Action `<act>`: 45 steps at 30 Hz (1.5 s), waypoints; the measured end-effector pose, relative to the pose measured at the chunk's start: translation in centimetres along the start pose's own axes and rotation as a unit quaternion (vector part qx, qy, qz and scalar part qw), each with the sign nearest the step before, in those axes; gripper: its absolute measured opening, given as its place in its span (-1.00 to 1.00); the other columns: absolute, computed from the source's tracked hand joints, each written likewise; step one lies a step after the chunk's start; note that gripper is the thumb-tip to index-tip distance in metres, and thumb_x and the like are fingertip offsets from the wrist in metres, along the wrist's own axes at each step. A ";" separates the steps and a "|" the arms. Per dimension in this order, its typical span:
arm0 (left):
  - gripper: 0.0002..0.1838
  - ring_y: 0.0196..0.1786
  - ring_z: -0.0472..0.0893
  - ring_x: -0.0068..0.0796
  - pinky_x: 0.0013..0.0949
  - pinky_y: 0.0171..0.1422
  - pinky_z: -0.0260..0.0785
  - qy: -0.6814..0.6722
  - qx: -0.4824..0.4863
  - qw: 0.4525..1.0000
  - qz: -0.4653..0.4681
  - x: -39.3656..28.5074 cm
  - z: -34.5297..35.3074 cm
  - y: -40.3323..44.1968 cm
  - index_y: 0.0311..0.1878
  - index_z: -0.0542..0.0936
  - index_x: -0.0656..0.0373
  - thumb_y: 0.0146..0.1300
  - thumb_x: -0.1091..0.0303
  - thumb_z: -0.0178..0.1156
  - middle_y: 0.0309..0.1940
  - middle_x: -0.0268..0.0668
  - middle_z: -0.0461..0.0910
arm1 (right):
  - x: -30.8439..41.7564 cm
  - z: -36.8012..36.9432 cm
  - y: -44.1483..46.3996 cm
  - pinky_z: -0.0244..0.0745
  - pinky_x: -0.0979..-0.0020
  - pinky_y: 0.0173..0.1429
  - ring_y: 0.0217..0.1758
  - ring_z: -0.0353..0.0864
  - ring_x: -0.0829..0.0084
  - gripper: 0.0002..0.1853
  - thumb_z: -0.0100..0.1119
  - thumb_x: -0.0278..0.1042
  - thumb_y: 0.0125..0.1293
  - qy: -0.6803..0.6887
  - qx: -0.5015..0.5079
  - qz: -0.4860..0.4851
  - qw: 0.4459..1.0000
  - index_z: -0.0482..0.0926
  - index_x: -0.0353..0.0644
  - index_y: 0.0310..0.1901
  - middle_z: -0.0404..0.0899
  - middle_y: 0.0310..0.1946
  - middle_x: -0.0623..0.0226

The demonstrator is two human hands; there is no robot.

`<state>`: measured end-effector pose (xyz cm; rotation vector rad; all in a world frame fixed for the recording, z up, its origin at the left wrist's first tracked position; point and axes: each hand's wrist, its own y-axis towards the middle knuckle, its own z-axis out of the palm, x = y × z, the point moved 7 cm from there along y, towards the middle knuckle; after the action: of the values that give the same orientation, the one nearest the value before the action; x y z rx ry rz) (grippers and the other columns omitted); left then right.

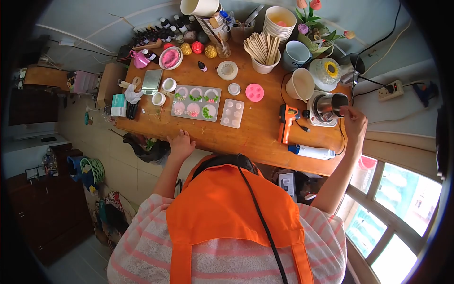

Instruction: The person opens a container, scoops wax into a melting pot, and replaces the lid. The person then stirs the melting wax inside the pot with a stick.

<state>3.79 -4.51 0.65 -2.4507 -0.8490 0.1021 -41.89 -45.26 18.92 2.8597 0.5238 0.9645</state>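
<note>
Metal pitcher (326, 105) stands on, or just above, the hotplate (322, 122) at the wooden table (250, 146)'s right end, pinched by the right hand (355, 123). Left hand (181, 143), fingers spread, is at the table's near edge; tiled floor (124, 158) lies left, a window (390, 199) right.

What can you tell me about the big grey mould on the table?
The grey mould looks like silicone: a rectangular tray with six round cavities, two rows of three. Green bits show in several, pinkish-red bits in some; their contents are too small to identify. It lies flat, cavities up, on the wooden table, beside a smaller mould. Neither hand touches it.
</note>
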 end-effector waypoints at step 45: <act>-0.29 0.32 0.50 0.01 0.47 0.48 -0.06 0.025 0.002 1.000 0.015 0.0 0.2 0.3 0.37 0.40 0.29 0.30 -0.05 0.14 0.40 0.04 0.35 | 0.1 -0.7 0.3 0.55 0.32 -0.22 -0.36 0.71 0.31 -0.85 0.24 -0.30 0.28 -0.069 -0.031 0.023 0.997 0.78 -0.07 -0.23 0.74 -0.41 0.27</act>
<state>3.96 -4.61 0.33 -2.4529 -0.7896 0.0540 -42.09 -45.54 19.58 2.8666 0.4107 0.7684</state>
